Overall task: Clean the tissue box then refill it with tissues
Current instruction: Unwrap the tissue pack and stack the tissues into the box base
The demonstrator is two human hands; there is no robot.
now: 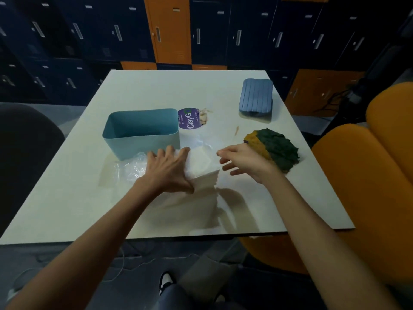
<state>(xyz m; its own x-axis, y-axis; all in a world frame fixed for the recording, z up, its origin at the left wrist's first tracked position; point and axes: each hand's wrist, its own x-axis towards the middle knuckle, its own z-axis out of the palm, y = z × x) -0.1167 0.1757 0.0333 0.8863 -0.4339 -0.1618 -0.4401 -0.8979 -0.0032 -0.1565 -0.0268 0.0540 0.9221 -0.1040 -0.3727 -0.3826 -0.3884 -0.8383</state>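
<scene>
An open light-blue tissue box [143, 133] stands lidless on the white table [67, 198], and it looks empty inside. Its blue ribbed lid [256, 98] lies apart at the far right. A stack of white tissues [201, 171] sits in front of the box, partly in clear plastic wrap [131, 168]. My left hand [167, 171] lies spread on top of the stack, fingers over its far edge and thumb at its near side. My right hand [243, 162] hovers at the stack's right corner with loosely extended fingers, holding nothing.
A yellow and green cleaning cloth [277, 148] lies crumpled at the right, behind my right hand. A round purple sticker [190, 120] is on the table beside the box. Orange chairs [368, 175] stand to the right, a dark chair [24, 153] to the left, lockers behind.
</scene>
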